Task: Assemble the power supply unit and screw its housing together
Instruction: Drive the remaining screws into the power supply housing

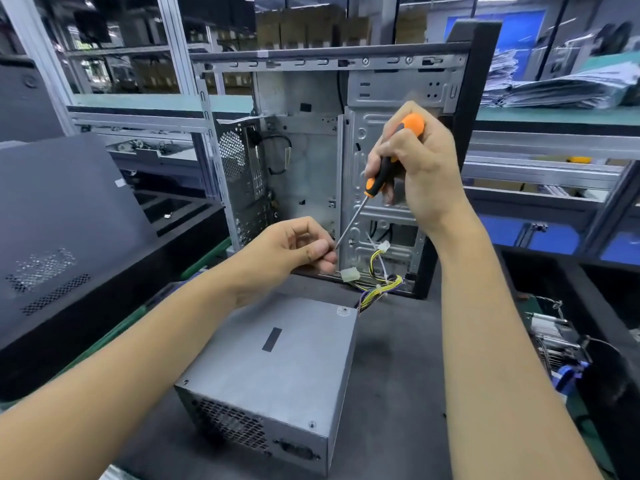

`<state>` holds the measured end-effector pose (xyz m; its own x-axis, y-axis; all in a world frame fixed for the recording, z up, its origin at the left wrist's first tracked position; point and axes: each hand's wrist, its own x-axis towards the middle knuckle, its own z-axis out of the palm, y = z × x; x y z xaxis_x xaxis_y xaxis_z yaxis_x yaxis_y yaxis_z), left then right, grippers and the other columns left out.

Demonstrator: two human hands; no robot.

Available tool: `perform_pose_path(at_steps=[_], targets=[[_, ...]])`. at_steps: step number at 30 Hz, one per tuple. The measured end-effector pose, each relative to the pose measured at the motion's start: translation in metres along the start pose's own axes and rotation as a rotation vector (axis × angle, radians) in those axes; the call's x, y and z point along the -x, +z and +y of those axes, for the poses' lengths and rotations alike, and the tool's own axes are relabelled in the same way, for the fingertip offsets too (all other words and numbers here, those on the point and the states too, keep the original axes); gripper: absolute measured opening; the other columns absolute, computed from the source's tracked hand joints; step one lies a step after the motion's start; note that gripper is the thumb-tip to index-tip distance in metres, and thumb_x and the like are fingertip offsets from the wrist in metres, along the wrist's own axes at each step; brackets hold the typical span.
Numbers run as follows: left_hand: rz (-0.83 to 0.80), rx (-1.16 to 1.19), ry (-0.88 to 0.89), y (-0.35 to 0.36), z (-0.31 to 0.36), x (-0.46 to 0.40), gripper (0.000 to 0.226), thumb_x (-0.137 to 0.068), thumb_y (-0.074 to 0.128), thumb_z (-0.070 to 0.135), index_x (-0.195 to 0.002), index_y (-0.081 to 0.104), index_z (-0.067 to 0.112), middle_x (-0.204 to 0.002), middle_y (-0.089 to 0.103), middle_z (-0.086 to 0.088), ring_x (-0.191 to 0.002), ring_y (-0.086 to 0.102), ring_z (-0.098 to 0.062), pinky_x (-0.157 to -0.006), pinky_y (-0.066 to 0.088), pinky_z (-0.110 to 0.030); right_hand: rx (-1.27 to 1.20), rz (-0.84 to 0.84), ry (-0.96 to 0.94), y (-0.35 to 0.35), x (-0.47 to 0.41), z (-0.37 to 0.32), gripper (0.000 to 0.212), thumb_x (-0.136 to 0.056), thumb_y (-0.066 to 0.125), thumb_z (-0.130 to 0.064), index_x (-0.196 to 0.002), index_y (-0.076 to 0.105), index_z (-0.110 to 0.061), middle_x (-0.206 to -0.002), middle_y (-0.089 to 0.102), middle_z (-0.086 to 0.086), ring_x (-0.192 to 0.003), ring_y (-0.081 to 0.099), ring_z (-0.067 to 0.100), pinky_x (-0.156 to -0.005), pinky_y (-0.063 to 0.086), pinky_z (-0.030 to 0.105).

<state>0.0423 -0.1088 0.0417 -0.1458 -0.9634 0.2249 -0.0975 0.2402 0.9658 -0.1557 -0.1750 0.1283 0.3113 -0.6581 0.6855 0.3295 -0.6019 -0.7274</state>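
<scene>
At far left, a dark grey sheet-metal side panel with perforated vent slots (65, 237) leans at a tilt on the black work surface (398, 375). Just right of it, the left hand (294, 245) is raised above the bench with its fingers curled; thumb and forefinger pinch at the tip of the screwdriver shaft. What is pinched there is too small to identify.

Below and slightly right of that hand, the grey rectangular metal power supply unit (277, 368) lies flat on the black work surface, well apart from both hands. Its perforated vent face and socket face point toward the camera. A dark rectangular label sits on its top, and a screw head shows near the front right corner. A bundle of yellow, black and purple wires with white plastic connectors (377, 282) leaves its far right corner and lies at the foot of the case.

Behind the unit stands an open, upright, bare-metal computer tower case with a black front bezel (311, 161), its interior facing the camera.

In front of the case, the right hand (419, 168) grasps the orange-and-black-handled screwdriver (384, 174) firmly, fingers wrapped round the handle. The shaft slopes down and left to the left hand's fingertips.

At far right, stacked papers (568, 88) rest on a green shelf, and a metal heatsink assembly (554, 337) lies at the bench edge.
</scene>
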Motion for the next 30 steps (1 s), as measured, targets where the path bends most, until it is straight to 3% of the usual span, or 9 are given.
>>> perform_pose_path(at_steps=[7,14,19,30], targets=[[-0.051,0.008,-0.012,0.007,-0.005,0.0,0.007,-0.097,0.06,-0.001,-0.097,0.059,0.006,-0.088,0.073,-0.009,-0.08,0.072,-0.018,-0.079,0.057,-0.024,-0.01,0.005,0.018,0.0,0.001,0.004,0.016,-0.089,0.046,0.002,-0.081,0.047,-0.012,-0.063,0.058,0.012,-0.049,0.058,0.015,-0.038,0.034,0.02],[-0.057,-0.024,0.019,0.009,-0.011,0.003,0.007,-0.092,0.064,0.01,-0.095,0.058,0.008,-0.087,0.076,-0.005,-0.081,0.074,-0.018,-0.078,0.059,-0.024,0.025,-0.051,0.044,0.006,-0.003,0.014,0.009,-0.082,0.05,-0.007,-0.079,0.048,-0.015,-0.058,0.064,0.004,-0.047,0.05,0.023,-0.038,0.033,0.023],[-0.042,-0.057,0.011,0.008,-0.013,0.003,0.012,-0.101,0.055,0.001,-0.103,0.064,0.009,-0.084,0.074,-0.001,-0.077,0.071,-0.011,-0.077,0.057,-0.02,0.002,-0.066,0.042,0.003,-0.004,0.017,0.01,-0.087,0.048,-0.006,-0.081,0.049,-0.014,-0.058,0.063,0.001,-0.048,0.056,0.014,-0.039,0.035,0.019],[-0.05,-0.083,0.028,0.008,-0.011,0.006,0.016,-0.1,0.057,-0.002,-0.098,0.066,0.011,-0.088,0.076,-0.001,-0.081,0.073,-0.013,-0.079,0.056,-0.021,0.012,-0.059,0.067,0.006,-0.004,0.019,0.011,-0.087,0.048,-0.007,-0.08,0.049,-0.016,-0.059,0.062,0.004,-0.05,0.054,0.017,-0.039,0.033,0.021]])
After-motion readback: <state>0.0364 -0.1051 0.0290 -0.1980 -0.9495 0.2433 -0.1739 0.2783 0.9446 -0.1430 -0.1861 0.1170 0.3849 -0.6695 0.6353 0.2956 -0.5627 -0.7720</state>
